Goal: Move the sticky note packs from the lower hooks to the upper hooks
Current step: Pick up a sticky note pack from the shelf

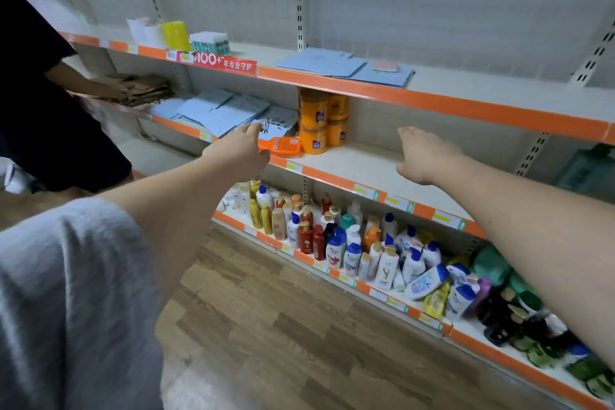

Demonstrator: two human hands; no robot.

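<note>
Left hand (pixel 240 151) and right hand (pixel 422 155) reach shelfward, fingers hidden (grip cannot be told), holding nothing visible

- Shelf edges (pixel 432 106): orange, with yellow and green price tags.
- Banner (pixel 223 64): red with white lettering.
- Jars (pixel 314 125): orange-yellow, darker orange lids.
- Flat bottle (pixel 281 146): orange.
- Folders (pixel 332 65): pale blue.
- Pack (pixel 175 35): yellow.
- Floor (pixel 299 326): brown wood-plank pattern.
- Back panel (pixel 432 3): white wire grid.
- Sleeve (pixel 66 293): grey.
- Bottles (pixel 352 243), lowest shelf: white, blue, red, gold, green.
</note>
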